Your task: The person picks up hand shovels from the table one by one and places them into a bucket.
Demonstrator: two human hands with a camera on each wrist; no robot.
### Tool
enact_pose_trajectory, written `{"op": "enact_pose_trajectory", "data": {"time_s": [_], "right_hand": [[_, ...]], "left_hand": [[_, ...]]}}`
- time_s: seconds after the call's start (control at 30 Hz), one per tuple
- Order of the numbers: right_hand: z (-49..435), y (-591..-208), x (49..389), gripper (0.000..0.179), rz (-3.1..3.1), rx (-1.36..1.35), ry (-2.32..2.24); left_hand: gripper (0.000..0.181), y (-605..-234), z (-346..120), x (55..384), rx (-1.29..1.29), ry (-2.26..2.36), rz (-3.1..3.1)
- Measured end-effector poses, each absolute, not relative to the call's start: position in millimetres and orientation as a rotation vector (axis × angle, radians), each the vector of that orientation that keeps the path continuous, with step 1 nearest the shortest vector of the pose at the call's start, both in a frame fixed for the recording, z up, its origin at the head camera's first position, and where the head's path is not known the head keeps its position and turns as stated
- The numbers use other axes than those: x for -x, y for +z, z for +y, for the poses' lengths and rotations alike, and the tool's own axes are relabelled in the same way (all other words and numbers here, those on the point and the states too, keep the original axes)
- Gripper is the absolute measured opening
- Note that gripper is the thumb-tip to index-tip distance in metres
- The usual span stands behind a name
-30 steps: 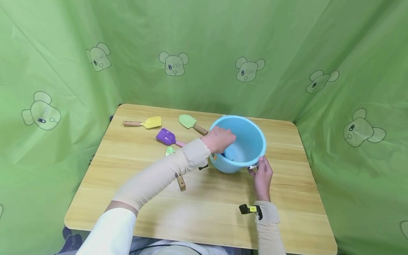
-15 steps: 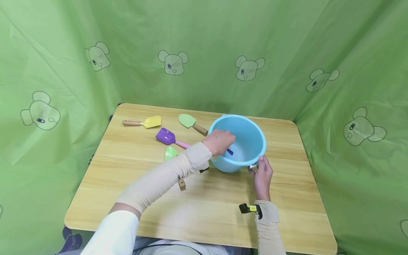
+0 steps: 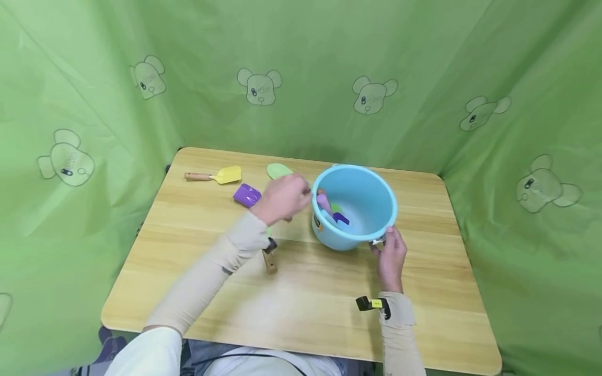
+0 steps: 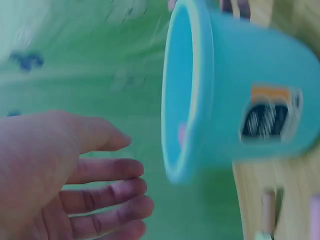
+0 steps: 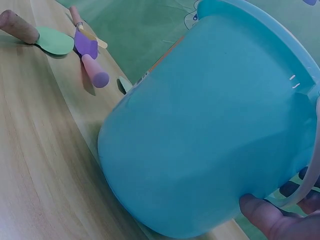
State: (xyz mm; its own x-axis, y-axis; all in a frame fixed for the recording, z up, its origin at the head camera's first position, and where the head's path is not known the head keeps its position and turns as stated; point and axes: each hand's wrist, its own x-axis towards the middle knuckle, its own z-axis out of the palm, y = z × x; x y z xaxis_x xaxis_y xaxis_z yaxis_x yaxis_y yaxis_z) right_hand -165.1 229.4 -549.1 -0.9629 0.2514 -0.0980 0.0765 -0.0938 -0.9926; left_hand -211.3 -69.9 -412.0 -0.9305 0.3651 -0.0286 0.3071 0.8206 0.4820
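Observation:
A light blue bucket (image 3: 336,241) stands upright on the table, with several garden tools inside, among them a lilac handle (image 3: 324,203). My right hand (image 3: 391,258) grips the bucket at its near right rim, by the handle's end; in the right wrist view the thumb (image 5: 260,212) presses the wall. Just left of the rim is my left hand (image 3: 284,198), holding nothing, its fingers (image 4: 107,192) loosely extended. Beneath or beside it lie a purple scoop (image 3: 247,195), a green trowel (image 3: 278,171) and a second green trowel (image 3: 270,262), partly hidden by the hand and forearm.
A yellow shovel (image 3: 228,175) with a wooden handle lies at the back left of the wooden table (image 3: 320,313). Green curtains (image 3: 310,125) with bear-head prints hang around the table's back and sides.
My left hand has come out of the bucket and moved left, leaving behind a tool. More tools now show inside. The right hand keeps its grip on the rim.

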Motion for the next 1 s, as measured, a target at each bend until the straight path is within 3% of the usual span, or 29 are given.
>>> {"op": "enact_pose_trajectory", "data": {"time_s": [0.23, 0.47, 0.63, 1.0], "right_hand": [[228, -546, 167, 0.050, -2.012, 0.394, 2.222], [225, -547, 167, 0.049, -2.012, 0.401, 2.226], [225, -547, 166, 0.050, -2.012, 0.390, 2.218], [224, -547, 165, 0.050, -2.023, 0.394, 2.194]], "left_hand": [[0.026, -471, -145, 183, -0.043, 0.978, 2.946], [0.036, -547, -151, 137, 0.303, 1.176, 2.779], [0.038, -575, -127, 119, 0.318, 1.183, 2.799], [0.033, -594, -105, 105, 0.239, 1.150, 2.809]]}}
